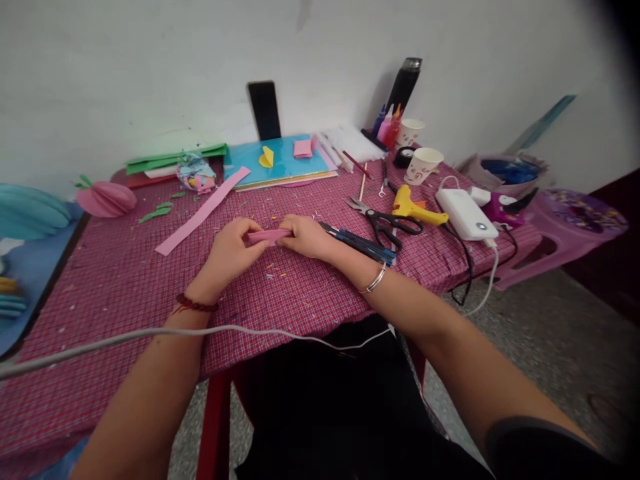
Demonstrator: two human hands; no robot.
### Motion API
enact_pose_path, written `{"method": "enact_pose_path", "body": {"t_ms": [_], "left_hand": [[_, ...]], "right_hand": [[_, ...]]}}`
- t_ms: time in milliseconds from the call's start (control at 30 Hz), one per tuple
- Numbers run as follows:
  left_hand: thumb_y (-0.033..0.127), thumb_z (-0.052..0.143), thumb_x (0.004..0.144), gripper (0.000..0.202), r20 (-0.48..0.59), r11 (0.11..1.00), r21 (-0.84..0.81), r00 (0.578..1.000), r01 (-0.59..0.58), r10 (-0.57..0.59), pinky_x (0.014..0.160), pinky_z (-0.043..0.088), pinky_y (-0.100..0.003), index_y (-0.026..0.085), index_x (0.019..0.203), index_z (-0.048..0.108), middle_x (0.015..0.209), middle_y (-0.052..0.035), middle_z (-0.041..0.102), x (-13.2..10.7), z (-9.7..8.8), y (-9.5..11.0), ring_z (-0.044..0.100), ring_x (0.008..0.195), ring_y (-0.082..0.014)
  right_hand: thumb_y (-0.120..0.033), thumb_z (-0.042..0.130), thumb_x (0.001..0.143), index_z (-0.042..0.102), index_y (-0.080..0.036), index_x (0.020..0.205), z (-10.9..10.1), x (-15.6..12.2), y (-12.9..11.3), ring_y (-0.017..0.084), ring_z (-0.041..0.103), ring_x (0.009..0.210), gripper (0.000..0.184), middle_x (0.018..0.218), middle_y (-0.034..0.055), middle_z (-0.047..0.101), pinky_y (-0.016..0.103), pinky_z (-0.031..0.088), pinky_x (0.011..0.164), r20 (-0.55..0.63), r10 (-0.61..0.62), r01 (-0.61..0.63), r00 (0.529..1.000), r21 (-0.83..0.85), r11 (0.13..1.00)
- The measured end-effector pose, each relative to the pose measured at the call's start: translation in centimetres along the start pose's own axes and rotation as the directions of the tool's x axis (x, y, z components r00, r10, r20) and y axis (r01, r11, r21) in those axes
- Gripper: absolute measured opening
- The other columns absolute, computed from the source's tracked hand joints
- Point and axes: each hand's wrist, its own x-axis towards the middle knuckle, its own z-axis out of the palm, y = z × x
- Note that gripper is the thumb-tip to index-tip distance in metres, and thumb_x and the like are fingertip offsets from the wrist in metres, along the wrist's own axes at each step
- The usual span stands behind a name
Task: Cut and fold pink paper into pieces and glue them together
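A small folded piece of pink paper (pixel 269 235) is held between both hands just above the checked tablecloth. My left hand (pixel 231 248) pinches its left end between thumb and fingers. On the other end my right hand (pixel 305 235) is closed, its fingertips pressed on the paper. A long pink paper strip (pixel 203 212) lies slantwise beyond my left hand. Close to my right wrist are dark blue pens (pixel 363 245) and open-bladed black scissors (pixel 385 218). Scraps of cut paper are scattered around the hands.
A yellow glue gun (pixel 417 208), a white power bank (pixel 466 215) and paper cups (pixel 423 165) stand at the right. Behind are a blue folder (pixel 275 163) with a yellow paper piece (pixel 267 157), and a phone (pixel 265 110) against the wall. A white cable (pixel 225 328) crosses the front.
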Motion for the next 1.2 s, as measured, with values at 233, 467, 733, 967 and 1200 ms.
{"method": "enact_pose_path", "body": {"t_ms": [233,467,733,967,1200], "left_hand": [[0.012,0.080,0.060,0.018,0.073,0.997,-0.073,0.997,-0.005,0.010,0.067,0.030,-0.031,0.022,0.055,0.066,0.059,0.0021,0.055,0.4,0.3,0.6,0.042,0.064,-0.0169],[0.032,0.080,0.067,0.015,-0.109,0.722,-0.682,0.960,0.115,-0.256,0.067,0.041,-0.028,0.021,0.072,0.072,0.067,0.0014,0.063,0.1,0.6,1.3,0.052,0.064,-0.0135],[0.041,0.078,0.069,0.024,-0.101,0.657,-0.751,0.972,0.066,-0.213,0.070,0.049,-0.029,0.021,0.081,0.072,0.077,-0.0010,0.071,-0.2,2.1,1.8,0.061,0.067,-0.0137],[0.027,0.078,0.070,0.013,-0.088,0.886,-0.462,0.992,0.041,-0.091,0.079,0.045,-0.029,0.020,0.080,0.074,0.082,-0.0016,0.070,-0.5,-0.5,2.3,0.062,0.081,-0.0168],[0.025,0.071,0.070,0.009,-0.115,0.984,-0.127,0.984,0.122,-0.137,0.061,0.036,-0.027,0.018,0.066,0.068,0.061,0.0024,0.060,-0.7,-0.2,1.7,0.050,0.061,-0.0139]], "right_hand": [[-0.015,0.066,0.078,0.053,-0.018,0.064,0.1,-0.1,-0.2,0.015,0.046,0.068,0.020,0.071,-0.0005,0.052,0.029,0.030,0.066,-0.031,0.009,-0.007,0.999,0.075,0.997],[-0.041,0.054,0.090,0.052,-0.018,0.085,-1.1,0.0,-2.7,0.013,0.051,0.068,0.023,0.075,-0.0016,0.054,0.026,0.042,0.065,-0.172,-0.032,0.105,0.985,0.432,0.896],[-0.034,0.055,0.089,0.050,-0.020,0.073,0.5,-0.3,-4.4,0.014,0.049,0.068,0.022,0.072,-0.0016,0.052,0.026,0.039,0.064,-0.423,0.006,0.201,0.906,0.442,0.874],[-0.023,0.061,0.089,0.055,-0.019,0.068,-0.2,-0.7,-3.4,0.014,0.050,0.070,0.022,0.070,-0.0019,0.055,0.028,0.035,0.070,-0.398,-0.140,0.236,0.907,0.203,0.950],[-0.014,0.063,0.084,0.065,-0.017,0.083,0.2,-0.5,-2.5,0.016,0.056,0.072,0.004,0.075,0.0006,0.062,0.030,0.041,0.072,-0.289,-0.132,0.163,0.948,0.085,0.983]]}}
